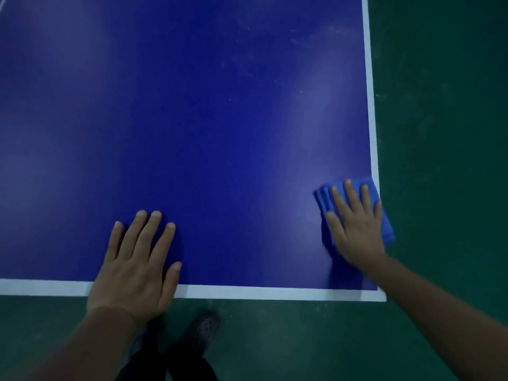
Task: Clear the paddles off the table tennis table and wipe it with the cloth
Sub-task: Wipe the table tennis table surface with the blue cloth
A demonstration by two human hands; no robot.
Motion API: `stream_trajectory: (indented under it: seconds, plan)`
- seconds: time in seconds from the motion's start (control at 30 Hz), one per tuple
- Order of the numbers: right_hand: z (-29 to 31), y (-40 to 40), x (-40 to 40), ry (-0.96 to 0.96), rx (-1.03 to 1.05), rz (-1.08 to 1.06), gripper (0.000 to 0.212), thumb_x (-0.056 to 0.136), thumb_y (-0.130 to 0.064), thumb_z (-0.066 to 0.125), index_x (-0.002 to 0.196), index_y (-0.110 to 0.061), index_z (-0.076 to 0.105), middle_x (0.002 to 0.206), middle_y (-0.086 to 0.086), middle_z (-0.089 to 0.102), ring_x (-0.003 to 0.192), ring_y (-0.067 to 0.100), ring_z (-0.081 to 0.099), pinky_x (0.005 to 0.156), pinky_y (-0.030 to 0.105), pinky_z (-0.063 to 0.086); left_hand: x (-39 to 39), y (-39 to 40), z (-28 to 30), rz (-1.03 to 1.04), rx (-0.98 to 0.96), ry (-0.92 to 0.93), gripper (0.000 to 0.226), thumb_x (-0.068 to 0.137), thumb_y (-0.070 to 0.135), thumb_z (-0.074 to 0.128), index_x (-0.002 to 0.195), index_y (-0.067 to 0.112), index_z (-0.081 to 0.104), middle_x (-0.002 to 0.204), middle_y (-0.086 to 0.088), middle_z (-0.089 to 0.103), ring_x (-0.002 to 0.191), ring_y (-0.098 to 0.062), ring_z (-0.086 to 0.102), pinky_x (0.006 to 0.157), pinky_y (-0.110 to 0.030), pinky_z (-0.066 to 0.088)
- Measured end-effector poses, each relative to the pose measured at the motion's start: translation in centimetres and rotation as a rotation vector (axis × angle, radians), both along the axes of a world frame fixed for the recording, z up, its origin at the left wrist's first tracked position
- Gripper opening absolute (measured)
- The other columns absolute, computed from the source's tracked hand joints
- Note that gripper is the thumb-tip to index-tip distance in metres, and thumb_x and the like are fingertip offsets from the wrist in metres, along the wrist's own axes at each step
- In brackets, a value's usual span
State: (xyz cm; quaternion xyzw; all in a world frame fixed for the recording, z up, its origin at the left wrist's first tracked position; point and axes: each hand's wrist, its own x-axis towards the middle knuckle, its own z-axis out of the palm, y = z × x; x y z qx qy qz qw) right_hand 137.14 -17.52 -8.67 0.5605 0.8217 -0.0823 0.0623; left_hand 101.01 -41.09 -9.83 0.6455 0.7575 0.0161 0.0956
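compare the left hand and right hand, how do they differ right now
The left hand lies flat on the bare table, while the right hand presses on the folded blue cloth. The left hand sits at the near edge, its heel over the white line; the right hand is at the right side edge, where the cloth overhangs. Both have straight, spread fingers, palms down.

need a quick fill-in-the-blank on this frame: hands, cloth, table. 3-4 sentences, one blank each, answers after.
1. The right hand presses flat on a folded ____ cloth.
2. The cloth lies at the table's ____ edge, partly overhanging it.
3. The left hand rests flat on the table, holding ____.
4. The floor around the table is ____.

Missing words: blue; right; nothing; green
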Motion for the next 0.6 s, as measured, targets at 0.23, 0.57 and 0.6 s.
stream_trajectory:
  seconds: [0.23, 0.57, 0.6]
  plan:
    - [0.2, 15.4, -6.3, 0.032, -0.003, -0.333, 0.061, 0.101, -0.053, 0.019, 0.159, -0.039, 0.01, 0.169, -0.003, 0.002, 0.155, 0.032, -0.003, 0.119, 0.065, 0.001, 0.0, 0.0, 0.1, 0.013, -0.005, 0.008, 0.07, 0.096, 0.047, 0.029, 0.148, 0.002, 0.039, 0.157, -0.022, 0.032, 0.15, -0.038, 0.021, 0.121, -0.06, 0.013]
    - [0.6, 7.1, -7.4, -0.055, -0.04, 0.326, 0.06, 0.102, -0.059, 0.018, 0.158, -0.038, 0.016, 0.168, -0.007, 0.009, 0.155, 0.027, -0.001, 0.122, 0.061, 0.002, 1.0, 0.8, 1.7, 0.138, -0.028, -0.088, 0.067, 0.094, 0.045, 0.032, 0.142, 0.002, 0.05, 0.155, -0.019, 0.038, 0.15, -0.033, 0.023, 0.122, -0.056, 0.012]
    - [0.8, 8.8, -6.9, -0.075, -0.041, 0.263, 0.059, 0.103, -0.058, 0.02, 0.159, -0.039, 0.014, 0.169, -0.007, 0.006, 0.155, 0.027, -0.003, 0.122, 0.06, 0.001, 1.5, 1.2, 2.0, 0.203, -0.012, -0.123, 0.065, 0.093, 0.043, 0.033, 0.139, 0.001, 0.053, 0.153, -0.019, 0.04, 0.149, -0.033, 0.024, 0.122, -0.056, 0.011]
